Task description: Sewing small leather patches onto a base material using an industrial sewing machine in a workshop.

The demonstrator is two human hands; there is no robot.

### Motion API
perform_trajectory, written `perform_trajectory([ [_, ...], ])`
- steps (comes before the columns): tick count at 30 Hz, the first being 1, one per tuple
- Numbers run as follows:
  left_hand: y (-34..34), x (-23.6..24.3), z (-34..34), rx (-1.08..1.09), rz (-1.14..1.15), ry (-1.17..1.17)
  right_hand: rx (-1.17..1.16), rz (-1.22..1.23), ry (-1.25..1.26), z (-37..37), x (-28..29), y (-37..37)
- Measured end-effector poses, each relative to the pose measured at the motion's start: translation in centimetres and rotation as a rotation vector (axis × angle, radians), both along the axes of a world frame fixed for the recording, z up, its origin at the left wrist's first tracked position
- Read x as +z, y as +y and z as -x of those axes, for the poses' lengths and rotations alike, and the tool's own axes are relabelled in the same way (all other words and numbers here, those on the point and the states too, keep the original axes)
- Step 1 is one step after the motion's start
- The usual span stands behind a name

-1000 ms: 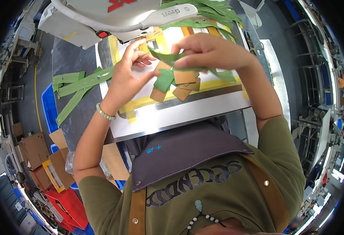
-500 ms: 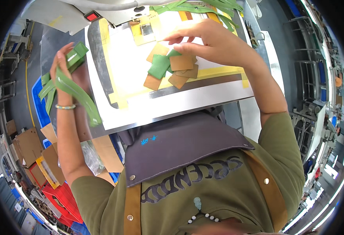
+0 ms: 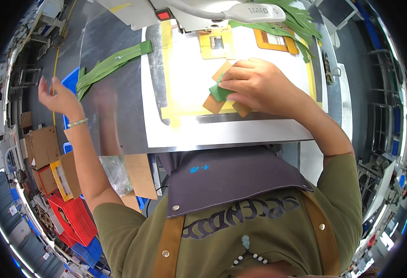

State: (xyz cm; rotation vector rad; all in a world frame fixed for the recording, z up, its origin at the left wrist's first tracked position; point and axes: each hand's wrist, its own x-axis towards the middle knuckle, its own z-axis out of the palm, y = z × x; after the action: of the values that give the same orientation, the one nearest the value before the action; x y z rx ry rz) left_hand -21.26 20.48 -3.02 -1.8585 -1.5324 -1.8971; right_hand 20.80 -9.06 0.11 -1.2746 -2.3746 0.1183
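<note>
My right hand [image 3: 261,87] is over a small pile on the white work surface, its fingers closed around a green patch [image 3: 219,92]. Tan patches [image 3: 213,104] lie beneath and beside it, partly covered by the hand. Off the table's left side, my left hand [image 3: 60,98] is raised with its fingers apart and nothing in it. Close to that hand, a bundle of green zipper strips [image 3: 115,61] lies across the grey metal tabletop, its far end reaching the white surface.
A white machine [image 3: 141,14] with a red switch overhangs the far edge. Beyond the pile lie a yellow template [image 3: 216,42], a tan frame-shaped piece [image 3: 277,41] and more green strips [image 3: 301,21]. A blue bin [image 3: 69,83], cardboard boxes [image 3: 44,146] and a red crate [image 3: 73,217] stand at left.
My left hand has let go of the green zipper strips and moved away left; they now lie on the tabletop. My right hand has come down onto the patches. The view has shifted.
</note>
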Motion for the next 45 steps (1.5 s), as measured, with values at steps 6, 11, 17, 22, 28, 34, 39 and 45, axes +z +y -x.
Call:
perform_trajectory([
  [6, -11.7, 1.5, -11.2, -0.788, 0.001, 0.464, 0.015, 0.030, -0.151, 0.2, 0.1, 0.0],
  [11, -17.0, 1.3, -16.2, -1.309, -0.261, 0.910, 0.073, -0.019, -0.245, -0.1, -0.1, 0.0],
  [17, -13.2, 0.3, -15.6, -0.915, -0.136, 0.974, 0.079, -0.103, -0.219, -0.2, -0.7, -0.5],
  [22, -10.9, -1.3, -13.1, -0.527, -0.008, 1.090, 0.021, -0.069, -0.057, -0.4, -1.1, -0.2],
  [28, -10.8, -2.5, -12.0, -0.761, 0.296, 0.925, -0.003, -0.113, 0.023, -0.3, -1.9, 0.2],
  [34, -10.9, -1.5, -11.7, -0.893, 0.397, 0.776, -0.059, -0.092, 0.067, -0.5, -1.0, 0.2],
  [39, -15.3, 0.6, -13.5, -0.916, -0.318, 0.742, -0.262, 0.109, 0.396, -1.2, 1.0, 0.7],
  [45, -18.5, 2.3, -16.6, -1.015, -0.577, 0.919, -0.145, 0.916, 0.897, 0.7, 1.4, 0.8],
])
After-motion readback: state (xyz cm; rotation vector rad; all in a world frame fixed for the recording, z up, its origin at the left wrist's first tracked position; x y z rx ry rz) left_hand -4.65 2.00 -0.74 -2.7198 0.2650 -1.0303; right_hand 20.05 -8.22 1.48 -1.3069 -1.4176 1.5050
